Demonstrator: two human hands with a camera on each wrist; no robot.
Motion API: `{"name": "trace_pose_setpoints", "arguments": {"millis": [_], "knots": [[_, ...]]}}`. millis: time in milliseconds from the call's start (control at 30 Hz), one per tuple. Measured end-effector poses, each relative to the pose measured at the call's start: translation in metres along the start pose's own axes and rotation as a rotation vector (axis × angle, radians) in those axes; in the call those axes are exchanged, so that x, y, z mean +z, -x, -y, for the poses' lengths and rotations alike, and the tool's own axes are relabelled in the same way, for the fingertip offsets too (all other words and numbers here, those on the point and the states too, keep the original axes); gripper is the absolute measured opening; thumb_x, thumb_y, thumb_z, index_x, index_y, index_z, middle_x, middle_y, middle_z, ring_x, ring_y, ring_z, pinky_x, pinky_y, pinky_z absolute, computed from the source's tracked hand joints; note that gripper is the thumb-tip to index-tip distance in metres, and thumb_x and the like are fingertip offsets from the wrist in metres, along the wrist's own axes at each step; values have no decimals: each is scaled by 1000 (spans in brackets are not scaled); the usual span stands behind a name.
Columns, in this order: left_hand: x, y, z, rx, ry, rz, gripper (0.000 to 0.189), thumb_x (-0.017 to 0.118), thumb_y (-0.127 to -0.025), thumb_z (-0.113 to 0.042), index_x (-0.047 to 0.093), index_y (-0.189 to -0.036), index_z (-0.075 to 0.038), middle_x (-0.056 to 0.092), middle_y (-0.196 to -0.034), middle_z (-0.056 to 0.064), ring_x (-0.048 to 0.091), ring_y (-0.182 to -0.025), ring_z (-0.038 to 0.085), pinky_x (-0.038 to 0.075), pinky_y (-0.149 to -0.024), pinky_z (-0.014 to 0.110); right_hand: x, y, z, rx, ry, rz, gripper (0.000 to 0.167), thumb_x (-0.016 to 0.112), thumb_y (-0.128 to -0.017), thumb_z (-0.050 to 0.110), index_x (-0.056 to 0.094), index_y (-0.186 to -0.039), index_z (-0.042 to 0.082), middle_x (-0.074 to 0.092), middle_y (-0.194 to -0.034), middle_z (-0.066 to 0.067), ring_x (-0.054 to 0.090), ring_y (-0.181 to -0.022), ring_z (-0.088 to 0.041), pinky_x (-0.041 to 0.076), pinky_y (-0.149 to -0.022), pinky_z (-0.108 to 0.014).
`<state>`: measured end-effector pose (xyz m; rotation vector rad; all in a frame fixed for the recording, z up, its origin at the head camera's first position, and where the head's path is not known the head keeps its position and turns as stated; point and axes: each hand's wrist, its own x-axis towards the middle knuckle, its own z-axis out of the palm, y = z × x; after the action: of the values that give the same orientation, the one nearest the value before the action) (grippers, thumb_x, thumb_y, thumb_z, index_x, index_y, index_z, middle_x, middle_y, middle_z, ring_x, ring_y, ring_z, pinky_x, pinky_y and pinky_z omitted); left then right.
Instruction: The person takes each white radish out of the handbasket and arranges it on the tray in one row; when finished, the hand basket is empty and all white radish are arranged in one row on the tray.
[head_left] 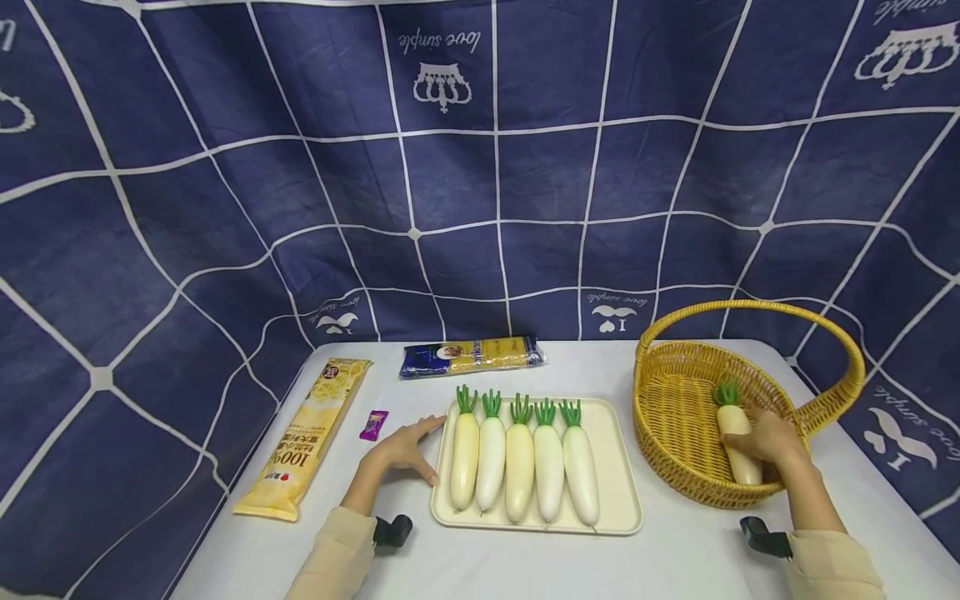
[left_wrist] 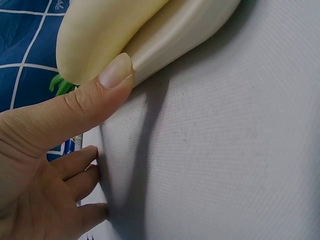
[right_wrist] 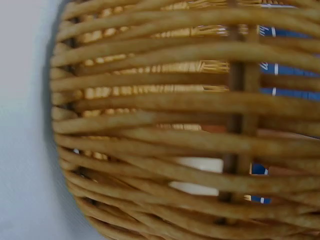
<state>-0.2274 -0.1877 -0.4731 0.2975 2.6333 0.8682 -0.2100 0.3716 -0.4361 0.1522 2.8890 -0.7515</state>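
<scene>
In the wicker basket (head_left: 675,454) on the right lies a white radish (head_left: 737,427) with a green top. My right hand (head_left: 774,437) reaches over the rim and holds this radish by its middle. The right wrist view shows mostly the woven basket wall (right_wrist: 150,120), hiding most of the hand. A cream tray (head_left: 618,475) carries several white radishes (head_left: 520,471) side by side, green tops pointing away. At the tray's left edge is my left hand (head_left: 405,446), fingers spread and thumb (left_wrist: 112,77) right at the rim in the left wrist view.
A yellow pasta packet (head_left: 307,437) lies along the table's left side, near a small purple wrapped sweet (head_left: 373,425). Behind the tray lies a blue and yellow spaghetti packet (head_left: 472,357). A tall handle (head_left: 757,307) arches over the basket. Blue checked cloth (head_left: 525,183) hangs behind.
</scene>
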Motion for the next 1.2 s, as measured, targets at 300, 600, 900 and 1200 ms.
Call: {"name": "trace_pose_setpoints", "arguments": {"millis": [300,600,900,1200], "knots": [[-1,1,-2,-4,1,5,106,91,-51,-15,40,-143,-9,30,-149,22,23,-138,42,19,-111,60,1,3,3,-29,-48,-113,82,68,-82,34,32,-129,-23,49,-107,-44,55,-79,-42,47,-61,-41],[-2,-1,0,-6,2,7,107,91,-51,-17,39,-144,-9,29,-150,22,22,-138,43,18,-111,60,-15,12,22,-97,-222,-212,79,63,-88,36,32,-131,-23,56,-103,-43,63,-72,-28,50,-55,-28],[1,-1,1,5,1,0,106,91,-51,-15,40,-143,-10,30,-149,22,24,-138,43,19,-111,60,-27,27,48,-106,-370,-136,83,61,-89,39,25,-139,-17,54,-116,-40,63,-76,-11,52,-64,-23],[0,0,-1,8,11,-2,106,91,-51,-15,40,-143,-9,30,-149,22,23,-138,43,18,-111,61,-17,40,71,-144,-394,-95,81,64,-88,33,24,-140,-15,60,-108,-34,64,-76,-14,53,-64,-25]]}}
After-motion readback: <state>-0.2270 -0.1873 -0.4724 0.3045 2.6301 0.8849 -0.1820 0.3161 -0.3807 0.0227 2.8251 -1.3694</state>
